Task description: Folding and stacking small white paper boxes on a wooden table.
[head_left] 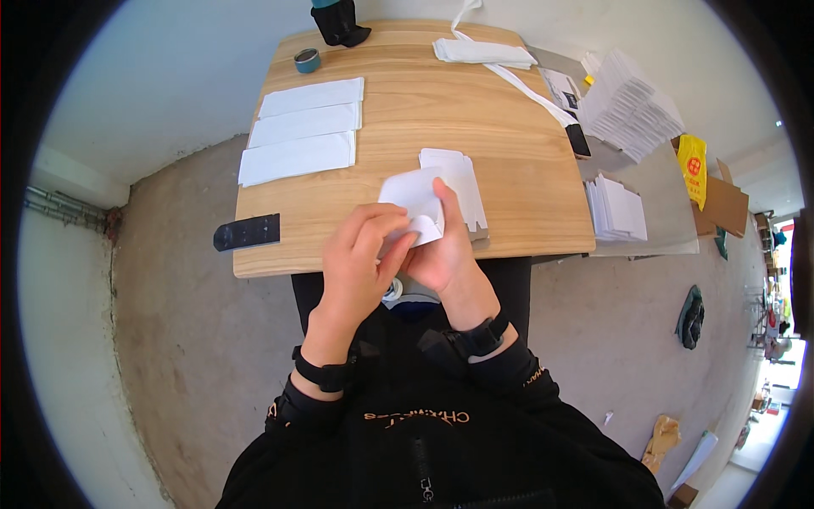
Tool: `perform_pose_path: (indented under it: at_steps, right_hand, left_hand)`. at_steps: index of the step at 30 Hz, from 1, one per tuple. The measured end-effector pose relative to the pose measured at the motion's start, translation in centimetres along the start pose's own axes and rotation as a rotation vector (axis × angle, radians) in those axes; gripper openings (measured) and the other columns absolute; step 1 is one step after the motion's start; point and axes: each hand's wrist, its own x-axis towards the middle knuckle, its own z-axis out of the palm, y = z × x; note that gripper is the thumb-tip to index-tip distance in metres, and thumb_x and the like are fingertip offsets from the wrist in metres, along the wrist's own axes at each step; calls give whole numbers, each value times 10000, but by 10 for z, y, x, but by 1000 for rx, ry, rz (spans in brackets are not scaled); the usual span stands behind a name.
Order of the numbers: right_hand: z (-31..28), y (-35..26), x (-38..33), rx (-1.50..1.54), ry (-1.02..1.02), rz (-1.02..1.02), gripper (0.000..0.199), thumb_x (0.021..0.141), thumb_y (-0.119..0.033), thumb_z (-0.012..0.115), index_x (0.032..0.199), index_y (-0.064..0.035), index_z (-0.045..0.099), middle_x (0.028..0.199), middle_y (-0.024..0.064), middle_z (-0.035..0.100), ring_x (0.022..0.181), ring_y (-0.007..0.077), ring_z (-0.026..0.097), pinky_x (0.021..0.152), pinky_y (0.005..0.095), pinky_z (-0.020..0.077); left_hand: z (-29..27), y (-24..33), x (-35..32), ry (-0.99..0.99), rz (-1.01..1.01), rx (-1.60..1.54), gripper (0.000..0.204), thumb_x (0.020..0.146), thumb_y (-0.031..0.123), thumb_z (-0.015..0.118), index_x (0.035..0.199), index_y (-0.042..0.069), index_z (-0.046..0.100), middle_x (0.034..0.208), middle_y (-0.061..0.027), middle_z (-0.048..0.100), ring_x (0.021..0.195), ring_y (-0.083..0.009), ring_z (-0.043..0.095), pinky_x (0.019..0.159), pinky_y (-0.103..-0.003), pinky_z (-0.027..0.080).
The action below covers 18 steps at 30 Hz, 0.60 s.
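A small white folded-card box [413, 193] is held between my two hands above the table's front edge. My right hand [447, 250] grips it from the right and below, with the thumb along its side wall. The fingers of my left hand [365, 250] are bent in a pinch at the box's near end, on a small flap. Part of the box is hidden behind my fingers. Just beyond it, flat white card blanks [458, 182] lie on the wooden table [407, 102].
Three white flat pieces [303, 127] lie overlapping at the left. A dark strap [247, 232] crosses the left edge. Further back are a round tin [307, 60] and a white bundle [483, 53]. Stacks of white card [632, 106] and a phone [577, 141] sit on the right.
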Motion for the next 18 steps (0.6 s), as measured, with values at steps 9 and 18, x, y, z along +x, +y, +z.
perform_pose_path:
  at_steps: [9, 18]
  right_hand:
    - [4, -3, -2, 42, 62, -236, 574, 861, -646, 480, 1142, -146, 511, 1038, 69, 575, 980, 252, 574, 856, 430, 477]
    - [2, -2, -1, 79, -36, -267, 663, 857, -600, 540, 1289, -106, 448, 1134, 136, 555, 1018, 363, 575, 901, 489, 490]
  left_hand:
    - [13, 11, 2, 19, 33, 205, 394, 702, 24, 757, 1085, 67, 673, 1053, -105, 647, 892, -286, 632, 750, -358, 506]
    - [15, 7, 1, 77, 75, 159, 318, 698, 40, 750, 1005, 68, 673, 972, -65, 666, 862, -268, 629, 743, -365, 492]
